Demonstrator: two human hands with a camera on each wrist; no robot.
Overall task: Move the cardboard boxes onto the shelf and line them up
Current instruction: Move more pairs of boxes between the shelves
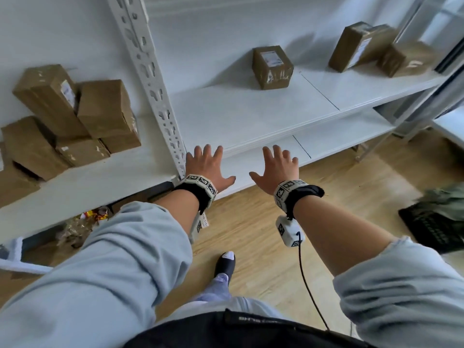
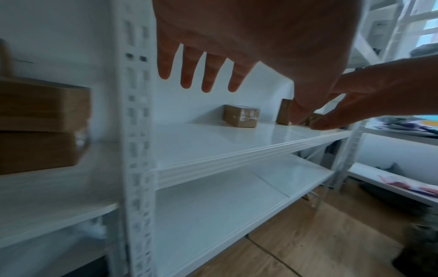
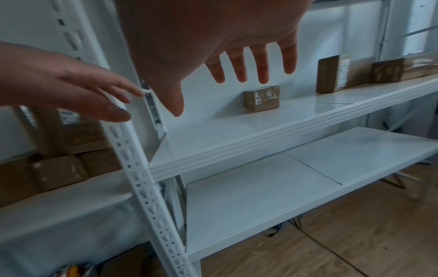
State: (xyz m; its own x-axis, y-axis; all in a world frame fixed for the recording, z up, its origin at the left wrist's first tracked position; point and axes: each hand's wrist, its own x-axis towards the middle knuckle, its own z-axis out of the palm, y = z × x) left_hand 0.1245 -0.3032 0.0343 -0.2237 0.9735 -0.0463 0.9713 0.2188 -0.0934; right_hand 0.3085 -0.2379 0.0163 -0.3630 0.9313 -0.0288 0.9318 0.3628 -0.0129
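Both my hands are stretched out empty with fingers spread, in front of the white shelf [image 1: 251,116]. My left hand [image 1: 208,164] hovers beside the perforated upright post [image 1: 153,79]; my right hand [image 1: 275,165] is level with it, a little to the right. One small cardboard box [image 1: 272,67] stands alone on the shelf board [image 2: 240,116] [image 3: 260,99]. Two more boxes [image 1: 361,45] [image 1: 406,60] sit at the shelf's far right. A heap of several cardboard boxes [image 1: 100,109] lies on the neighbouring shelf to the left.
A lower white shelf board [image 1: 326,139] runs beneath the hands. The floor [image 1: 251,234] is wood. A dark keyboard-like object [image 1: 434,229] lies at the right, with greenish cloth on it. Coloured packets [image 1: 95,216] sit under the left shelf.
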